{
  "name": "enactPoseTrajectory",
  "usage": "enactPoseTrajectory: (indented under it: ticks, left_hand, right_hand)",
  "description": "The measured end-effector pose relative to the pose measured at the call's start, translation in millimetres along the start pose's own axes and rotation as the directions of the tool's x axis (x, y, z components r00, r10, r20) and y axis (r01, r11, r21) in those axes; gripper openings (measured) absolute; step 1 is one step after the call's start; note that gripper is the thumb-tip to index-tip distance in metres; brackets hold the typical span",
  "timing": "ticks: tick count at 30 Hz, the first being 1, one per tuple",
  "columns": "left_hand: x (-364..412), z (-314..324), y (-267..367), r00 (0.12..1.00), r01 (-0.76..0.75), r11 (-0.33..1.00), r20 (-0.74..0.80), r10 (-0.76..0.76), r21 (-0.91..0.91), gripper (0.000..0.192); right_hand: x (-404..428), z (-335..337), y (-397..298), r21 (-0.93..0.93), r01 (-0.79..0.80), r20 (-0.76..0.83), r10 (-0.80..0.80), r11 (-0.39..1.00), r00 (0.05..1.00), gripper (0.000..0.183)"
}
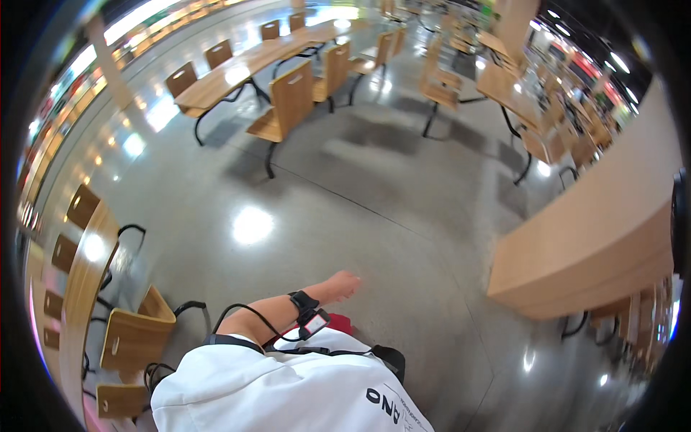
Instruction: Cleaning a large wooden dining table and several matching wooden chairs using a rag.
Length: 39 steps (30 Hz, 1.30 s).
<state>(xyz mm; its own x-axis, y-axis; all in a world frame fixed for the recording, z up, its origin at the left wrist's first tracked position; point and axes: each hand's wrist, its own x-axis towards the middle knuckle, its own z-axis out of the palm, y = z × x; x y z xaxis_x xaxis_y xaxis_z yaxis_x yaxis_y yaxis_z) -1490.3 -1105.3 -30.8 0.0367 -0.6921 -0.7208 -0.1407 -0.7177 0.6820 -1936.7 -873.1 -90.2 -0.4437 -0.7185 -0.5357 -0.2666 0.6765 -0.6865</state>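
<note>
My left hand [344, 284] is held out in front of my body, above the grey concrete floor [345, 237]. Its fingers look loosely curled, but blur hides how far they close, and nothing shows in them. Around the wrist is a black strap [304, 301]. A small black device with a lit screen [314, 324] sits close to it, with a black cable [253, 310] looping along the forearm. My right hand is out of view. Below is my white shirt [259, 383], crossed by a black strap [313, 350].
Wooden chairs [291, 100] with black metal legs line a long wooden table [259, 59] ahead. Another table [81, 291] with chairs [137, 335] stands at left. A wood-clad pillar [583, 254] rises at right, near more tables [507, 94]. Lit counters [54, 129] run along the far left.
</note>
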Motion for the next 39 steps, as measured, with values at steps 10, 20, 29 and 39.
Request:
enactPoseTrajectory:
  ticks: [10,20,29,39]
  left_hand:
    - [-24,-158,-215,0.755,0.224,0.950,-0.655,-0.028,0.217,0.037]
    - [-87,-225,-397,0.584,0.431,0.902,-0.757,-0.294,-0.018,0.030]
    - [-111,-256,-237,0.753,-0.198,0.526,-0.472,-0.459,-0.827,0.023]
    - [-131,-312,-339,0.530,-0.083,0.406,-0.385,-0.755,-0.910,0.021]
  right_hand:
    - [86,31,-115,-0.474,0.339,0.271,-0.231,0.813,0.934,0.046]
    - [54,158,-245,-0.703,0.331,0.449,0.032,0.629,0.893,0.039]
    - [141,343,-318,-0.603,0.745,0.733,-0.172,0.285,0.659,0.036]
    - [118,535,-403,-0.501,0.846,0.851,-0.073,0.184,0.520,0.037]
